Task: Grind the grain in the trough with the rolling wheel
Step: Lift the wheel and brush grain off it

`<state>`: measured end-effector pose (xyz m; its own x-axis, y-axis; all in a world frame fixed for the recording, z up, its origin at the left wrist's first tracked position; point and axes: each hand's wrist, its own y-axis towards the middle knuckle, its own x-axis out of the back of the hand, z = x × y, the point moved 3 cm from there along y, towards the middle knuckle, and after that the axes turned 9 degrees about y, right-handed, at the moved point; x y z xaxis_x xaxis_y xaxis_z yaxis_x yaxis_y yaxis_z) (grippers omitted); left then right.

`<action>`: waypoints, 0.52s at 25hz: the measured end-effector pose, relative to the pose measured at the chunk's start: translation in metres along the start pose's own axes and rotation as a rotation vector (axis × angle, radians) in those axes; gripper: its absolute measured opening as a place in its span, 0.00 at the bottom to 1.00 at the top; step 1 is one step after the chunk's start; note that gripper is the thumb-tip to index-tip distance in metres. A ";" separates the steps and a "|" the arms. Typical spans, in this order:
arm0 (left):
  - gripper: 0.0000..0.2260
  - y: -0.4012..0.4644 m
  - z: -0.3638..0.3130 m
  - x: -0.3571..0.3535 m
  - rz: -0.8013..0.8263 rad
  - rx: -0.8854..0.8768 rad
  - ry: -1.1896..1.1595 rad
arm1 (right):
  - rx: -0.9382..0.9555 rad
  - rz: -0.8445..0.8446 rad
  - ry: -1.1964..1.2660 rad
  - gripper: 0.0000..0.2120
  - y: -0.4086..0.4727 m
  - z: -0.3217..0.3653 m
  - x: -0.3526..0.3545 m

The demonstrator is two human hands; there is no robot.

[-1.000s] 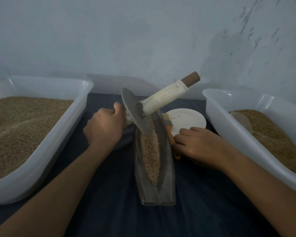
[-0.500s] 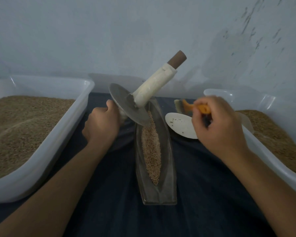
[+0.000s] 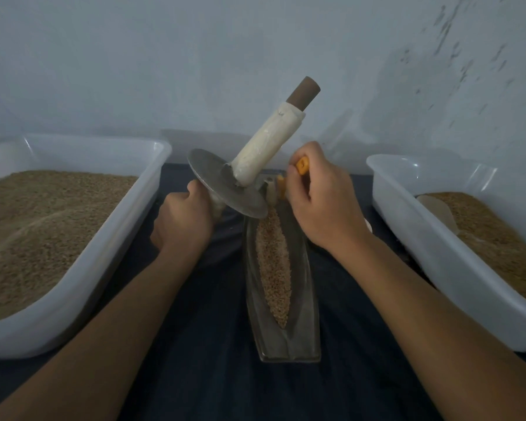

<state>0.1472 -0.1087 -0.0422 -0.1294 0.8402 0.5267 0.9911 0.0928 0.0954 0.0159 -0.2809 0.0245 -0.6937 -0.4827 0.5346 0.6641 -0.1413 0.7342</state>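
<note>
The metal trough (image 3: 298, 302) lies on the dark table (image 3: 201, 344), holding a strip of grain (image 3: 273, 268). The left hand (image 3: 181, 221) grips the tilted rolling wheel (image 3: 225, 189) at its far end; the right hand (image 3: 322, 202) pinches an orange-handled brush (image 3: 302, 167). Left tub (image 3: 110, 235) and right tub (image 3: 438, 238) hold grain.

Wall (image 3: 195, 56): pale blue-grey, plain, dark flecks and scuffs at upper right. Work surface: dark navy cloth (image 3: 195, 344), faintly creased. Two white plastic tubs, one at the left (image 3: 82, 268) and one at the right (image 3: 438, 253), each holding tan grain, possibly husk. Light: dim, cool, even.
</note>
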 end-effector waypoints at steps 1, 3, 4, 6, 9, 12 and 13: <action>0.27 0.000 0.000 0.000 -0.002 0.000 -0.005 | -0.032 0.008 0.020 0.06 -0.002 0.000 0.001; 0.27 0.000 0.001 0.001 0.003 0.004 -0.018 | -0.070 0.023 0.053 0.07 -0.009 0.002 0.005; 0.27 0.000 0.001 0.001 0.008 0.011 -0.027 | -0.071 0.023 0.062 0.08 -0.013 0.005 0.010; 0.25 0.000 0.001 0.002 0.012 0.023 -0.030 | -0.061 -0.002 0.087 0.09 -0.016 0.013 0.020; 0.24 -0.004 0.000 0.002 0.018 0.025 -0.043 | -0.027 -0.103 0.057 0.10 -0.005 0.017 0.029; 0.24 -0.008 0.000 0.003 0.022 0.014 -0.049 | -0.062 -0.075 0.017 0.08 0.007 0.011 0.019; 0.24 -0.009 0.000 0.003 0.025 0.007 -0.048 | -0.101 -0.036 0.022 0.08 0.007 0.007 0.013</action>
<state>0.1382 -0.1069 -0.0417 -0.1029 0.8670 0.4877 0.9942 0.0749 0.0766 0.0096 -0.2818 0.0398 -0.7122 -0.4942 0.4985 0.6642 -0.2448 0.7063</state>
